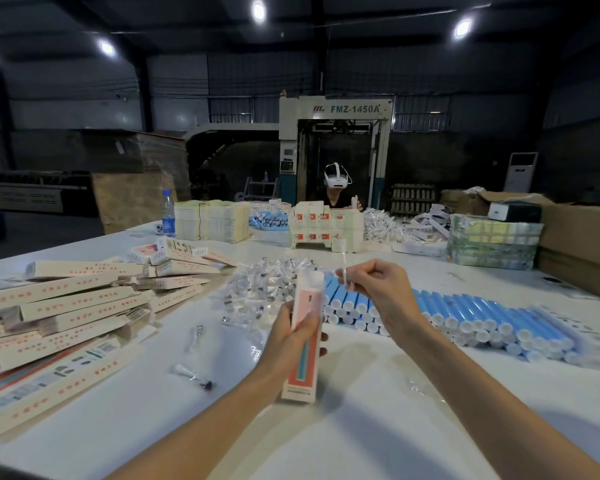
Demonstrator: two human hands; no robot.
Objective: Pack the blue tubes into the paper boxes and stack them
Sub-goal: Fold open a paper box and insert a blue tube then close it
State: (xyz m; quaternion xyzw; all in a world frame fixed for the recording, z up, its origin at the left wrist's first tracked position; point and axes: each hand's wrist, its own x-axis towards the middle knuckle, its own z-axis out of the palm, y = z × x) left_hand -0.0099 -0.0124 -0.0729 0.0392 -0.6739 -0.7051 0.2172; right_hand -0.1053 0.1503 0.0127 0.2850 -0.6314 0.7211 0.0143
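The left hand (288,336) grips 1 paper box (305,362) upright above the tabletop (361,427), thumb on the near side and fingers curled round the far edge at about mid-length, with the top flap standing open. Whether a tube already sits inside cannot be told from here. The right hand (383,292) pinches a slim clear-wrapped plastic piece (343,268) between thumb and fingertips just beside the box mouth, apparently ready to drop it in. The box looks like thin card: light, stiff along its length but easy to crush across its faces, so a mid-body hold on the narrow edges should keep the mouth square rather than squeezed flat. The blue tubes (482,317) lie in a long layered row on the tabletop to the right, white caps facing the person. They look light and smooth-walled, probably dentable and a little slippery, and being round they would likely roll if the row is disturbed. Taking 1 from the top layer near its cap end, where it seems firmest, should suit feeding it in. Filled boxes (70,306) lie piled loosely on the left, not squarely stacked, with a heap of wrapped pieces (264,285) between pile and row.
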